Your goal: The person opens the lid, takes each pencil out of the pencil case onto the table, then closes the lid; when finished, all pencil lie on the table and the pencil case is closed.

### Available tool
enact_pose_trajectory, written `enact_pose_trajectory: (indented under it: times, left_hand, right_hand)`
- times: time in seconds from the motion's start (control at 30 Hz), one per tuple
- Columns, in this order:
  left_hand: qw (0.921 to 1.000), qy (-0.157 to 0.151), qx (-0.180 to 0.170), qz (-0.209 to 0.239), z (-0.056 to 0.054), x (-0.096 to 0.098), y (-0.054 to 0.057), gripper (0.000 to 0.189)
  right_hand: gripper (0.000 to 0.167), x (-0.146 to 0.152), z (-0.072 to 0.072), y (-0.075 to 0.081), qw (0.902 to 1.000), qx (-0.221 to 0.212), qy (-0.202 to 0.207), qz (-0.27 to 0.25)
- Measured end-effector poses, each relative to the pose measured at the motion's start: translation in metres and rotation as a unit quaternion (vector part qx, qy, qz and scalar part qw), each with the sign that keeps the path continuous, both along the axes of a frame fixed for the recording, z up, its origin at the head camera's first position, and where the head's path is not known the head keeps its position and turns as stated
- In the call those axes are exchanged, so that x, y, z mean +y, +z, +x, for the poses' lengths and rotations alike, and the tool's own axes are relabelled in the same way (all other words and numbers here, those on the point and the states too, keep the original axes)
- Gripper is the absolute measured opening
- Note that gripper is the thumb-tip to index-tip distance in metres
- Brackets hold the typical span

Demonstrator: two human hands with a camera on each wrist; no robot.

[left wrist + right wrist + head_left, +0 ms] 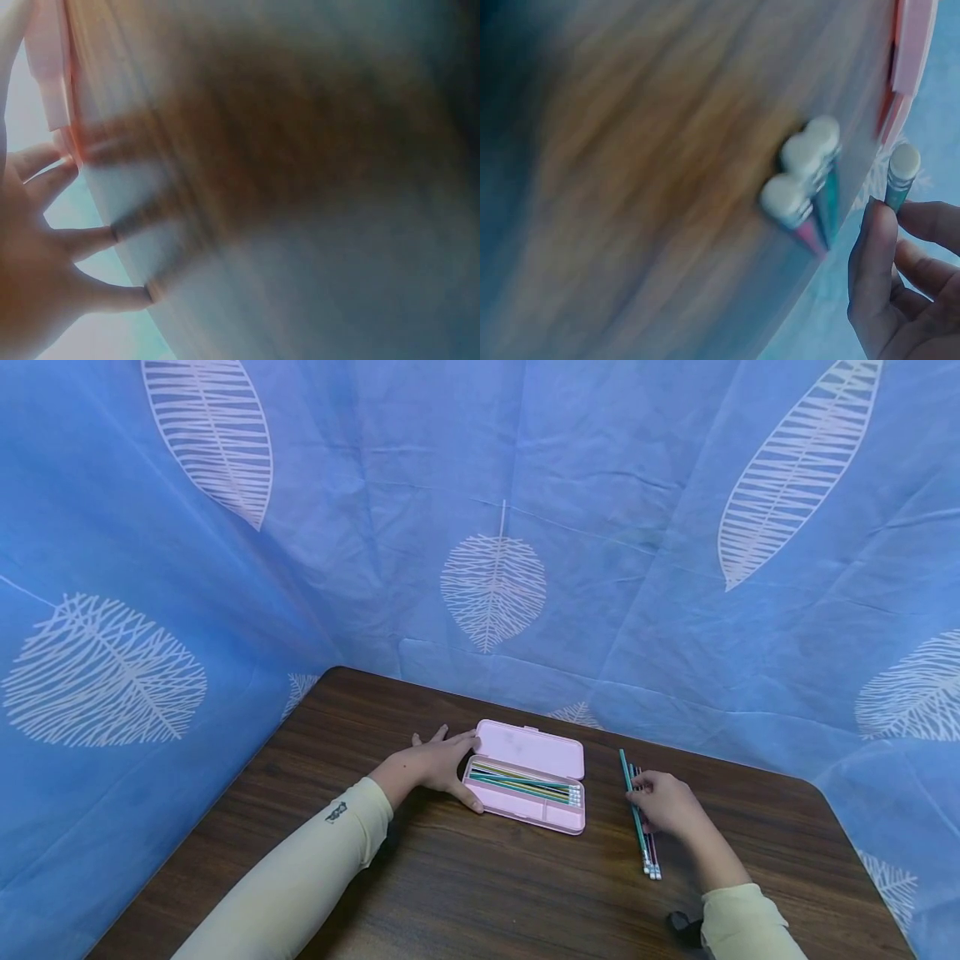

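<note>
A pink pencil case [529, 750] lies unfolded on the table, lid toward the back. Several pencils [525, 783] with white erasers lie in its tray. My left hand [435, 766] touches the case's left end with spread, fairly straight fingers, the thumb at the front corner. To the right of the case, my right hand [670, 806] pinches a green pencil [897, 187] between thumb and fingers; its eraser end points toward me. Beneath and beside that hand lie a few more pencils [799, 176], one of them pinkish, erasers toward me. The hand partly hides them.
The dark wooden table [480, 893] ends at the back against a blue curtain [600, 568] with white leaf patterns. A small black object [682, 927] shows beside the right sleeve. Both wrist views are partly blurred.
</note>
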State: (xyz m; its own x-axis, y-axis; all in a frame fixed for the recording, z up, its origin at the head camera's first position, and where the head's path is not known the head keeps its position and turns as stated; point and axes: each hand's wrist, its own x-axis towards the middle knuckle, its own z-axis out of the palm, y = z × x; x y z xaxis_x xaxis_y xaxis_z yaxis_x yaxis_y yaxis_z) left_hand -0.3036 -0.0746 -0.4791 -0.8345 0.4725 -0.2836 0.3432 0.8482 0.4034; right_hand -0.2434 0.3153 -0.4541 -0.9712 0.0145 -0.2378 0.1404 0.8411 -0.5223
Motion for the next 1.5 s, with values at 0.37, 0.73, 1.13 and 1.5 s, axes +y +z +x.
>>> enact_pose_trajectory:
  times: [0.37,0.73,1.13,1.5]
  left_hand:
    - [1.0,-0.001,-0.001,-0.003,-0.002,0.0,-0.002,0.125]
    - [1.0,-0.001,-0.003,0.006,0.001,-0.001,0.001,0.123]
    - [1.0,0.0,-0.002,0.0,0.0,0.0,0.0,0.123]
    - [1.0,-0.004,0.002,0.0,-0.002,-0.001,-0.002,0.123]
  right_hand:
    - [0.039,0.025,0.008,-0.004,0.9995,-0.025,-0.019,-0.008]
    - [0.039,0.028,0.005,-0.011,0.9983,-0.045,-0.032,-0.019]
    - [0.044,0.026,0.003,-0.011,0.9968,-0.059,-0.047,-0.024]
    - [0.042,0.023,0.002,-0.002,0.9984,-0.017,-0.003,0.053]
